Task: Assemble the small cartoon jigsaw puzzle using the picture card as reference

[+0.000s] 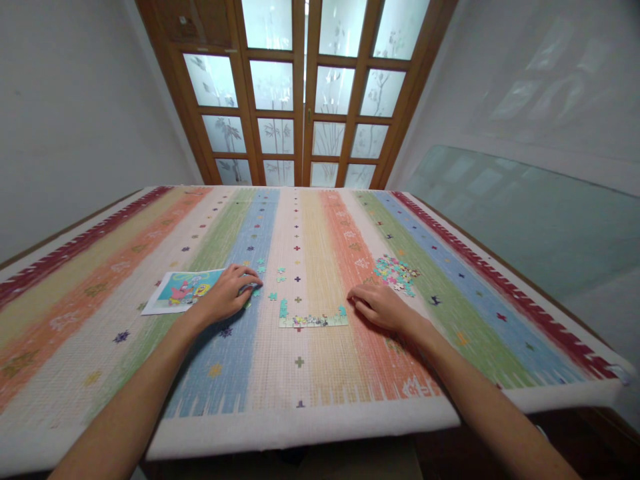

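Note:
My left hand is over the table beside the picture card. Its fingers are bent but apart from the thumb, above a few loose jigsaw pieces. The card shows a pink starfish and a yellow cartoon figure. A partly joined jigsaw puzzle lies between my hands, with a bottom row and short turquoise sides. Just right of it is my right hand, palm down. Its fingers are curled close together near the puzzle's right side; whatever is beneath the fingertips is hidden.
A pile of mixed jigsaw pieces sits beyond my right hand. Single turquoise pieces lie above the puzzle's left side. The striped tablecloth covers the table to its near edge. Wooden glazed doors stand at the back.

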### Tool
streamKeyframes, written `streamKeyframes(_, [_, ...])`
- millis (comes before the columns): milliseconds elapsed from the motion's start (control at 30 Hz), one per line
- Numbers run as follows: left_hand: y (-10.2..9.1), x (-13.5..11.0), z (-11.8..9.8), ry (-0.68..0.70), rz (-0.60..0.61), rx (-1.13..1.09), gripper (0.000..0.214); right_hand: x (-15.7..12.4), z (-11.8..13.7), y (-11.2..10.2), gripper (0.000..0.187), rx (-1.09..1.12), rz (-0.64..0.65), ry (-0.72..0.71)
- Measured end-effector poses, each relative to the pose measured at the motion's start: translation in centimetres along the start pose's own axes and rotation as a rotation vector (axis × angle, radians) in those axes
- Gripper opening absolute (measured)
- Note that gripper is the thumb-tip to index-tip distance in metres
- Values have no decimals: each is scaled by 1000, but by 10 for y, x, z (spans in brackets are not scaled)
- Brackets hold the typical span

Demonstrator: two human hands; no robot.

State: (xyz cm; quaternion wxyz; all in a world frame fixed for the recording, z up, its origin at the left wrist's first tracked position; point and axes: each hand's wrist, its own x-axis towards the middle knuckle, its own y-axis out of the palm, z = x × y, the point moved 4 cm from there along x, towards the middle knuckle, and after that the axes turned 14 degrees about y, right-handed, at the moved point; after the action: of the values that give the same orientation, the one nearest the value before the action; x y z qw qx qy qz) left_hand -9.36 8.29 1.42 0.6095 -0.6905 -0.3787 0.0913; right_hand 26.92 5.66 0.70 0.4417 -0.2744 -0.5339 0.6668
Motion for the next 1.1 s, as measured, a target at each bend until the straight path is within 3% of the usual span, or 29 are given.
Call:
streamKeyframes(200, [-14,-3,7,-36,-58,71,30,0,-1,1,21,-1,13,13])
streamKeyframes(400, [-31,-18,30,-272,-117,340,24,0,-1,1,21,-5,14,3])
streamKeyframes(567, [-32,-25,39,-369,-65,404,23,0,-2,1,20,0,5,4])
streamKeyframes(1100, [-18,-15,28,-278,40,306,20,1,-3,3,21,0,9,11])
